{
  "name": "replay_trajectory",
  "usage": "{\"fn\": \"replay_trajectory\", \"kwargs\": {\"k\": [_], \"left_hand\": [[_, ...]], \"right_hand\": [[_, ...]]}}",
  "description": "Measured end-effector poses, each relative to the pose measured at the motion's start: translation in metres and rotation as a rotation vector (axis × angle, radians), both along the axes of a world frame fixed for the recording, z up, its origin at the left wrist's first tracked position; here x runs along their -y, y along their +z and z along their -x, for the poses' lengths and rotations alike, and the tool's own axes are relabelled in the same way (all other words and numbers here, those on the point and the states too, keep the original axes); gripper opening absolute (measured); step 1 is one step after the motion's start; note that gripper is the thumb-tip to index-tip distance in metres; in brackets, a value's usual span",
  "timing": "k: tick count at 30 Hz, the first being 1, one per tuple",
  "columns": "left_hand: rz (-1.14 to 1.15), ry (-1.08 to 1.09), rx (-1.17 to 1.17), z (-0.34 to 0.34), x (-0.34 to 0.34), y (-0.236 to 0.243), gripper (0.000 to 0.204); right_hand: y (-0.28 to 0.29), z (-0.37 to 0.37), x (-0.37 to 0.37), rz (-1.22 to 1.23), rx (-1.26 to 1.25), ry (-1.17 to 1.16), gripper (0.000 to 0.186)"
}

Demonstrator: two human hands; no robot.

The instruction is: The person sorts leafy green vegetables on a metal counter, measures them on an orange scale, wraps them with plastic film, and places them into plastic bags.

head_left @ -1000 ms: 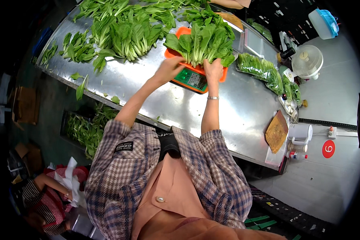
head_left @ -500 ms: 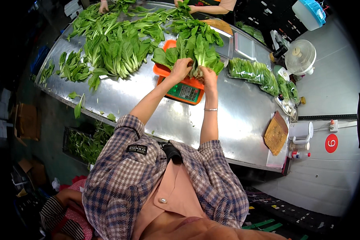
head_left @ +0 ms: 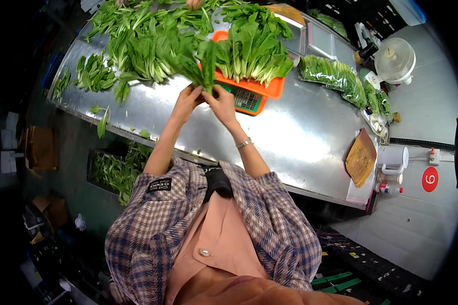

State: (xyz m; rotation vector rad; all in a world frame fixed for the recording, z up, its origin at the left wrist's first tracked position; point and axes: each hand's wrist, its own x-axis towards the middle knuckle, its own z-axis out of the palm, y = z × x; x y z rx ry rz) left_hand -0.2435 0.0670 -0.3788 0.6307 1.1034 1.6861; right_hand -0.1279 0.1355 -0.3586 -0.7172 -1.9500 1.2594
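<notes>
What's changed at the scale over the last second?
The left hand and right hand have moved left, off the bunch on the orange scale, and now hold some leafy stalks together. The bunch remains on the scale; the bagged greens and fan are as before.

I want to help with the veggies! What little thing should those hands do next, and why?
I'd probably gather the small leafy bunch into a tidier bundle. The left hand and right hand both meet at its lower end, while its top fans out loosely. The greens on the orange tray lie mostly lined up, so a neat bunch might match them.
</notes>
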Motion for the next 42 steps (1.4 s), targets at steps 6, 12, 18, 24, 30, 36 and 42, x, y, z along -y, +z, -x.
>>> {"fn": "replay_trajectory", "kwargs": {"k": [6,12,18,24,30,36,42], "left_hand": [[0.163,0.122,0.058,0.007,0.073,-0.043,0.030],[0.195,0.088,0.293,0.004,0.092,-0.068,0.026],[0.092,0.003,0.505,-0.002,0.081,-0.056,0.026],[0.136,0.126,0.141,-0.001,0.058,-0.053,0.027],[0.727,0.230,-1.315,0.049,0.085,-0.105,0.021],[0.848,0.174,-1.308,0.054,0.096,-0.076,0.032],[0.795,0.248,-1.355,0.055,0.087,-0.039,0.054]], "right_hand": [[-0.059,0.031,0.046,0.112,0.035,-0.016,0.027],[-0.067,0.032,0.063,-0.319,0.415,0.094,0.029],[-0.054,0.026,0.051,-0.267,0.483,0.230,0.035],[-0.038,-0.011,0.022,-0.246,0.244,0.105,0.041],[-0.029,-0.164,-0.066,-0.288,0.298,-0.682,0.039],[-0.088,-0.381,-0.152,-0.317,1.120,-1.379,0.064],[-0.111,-0.453,-0.139,-0.261,1.509,-1.324,0.031]]}}
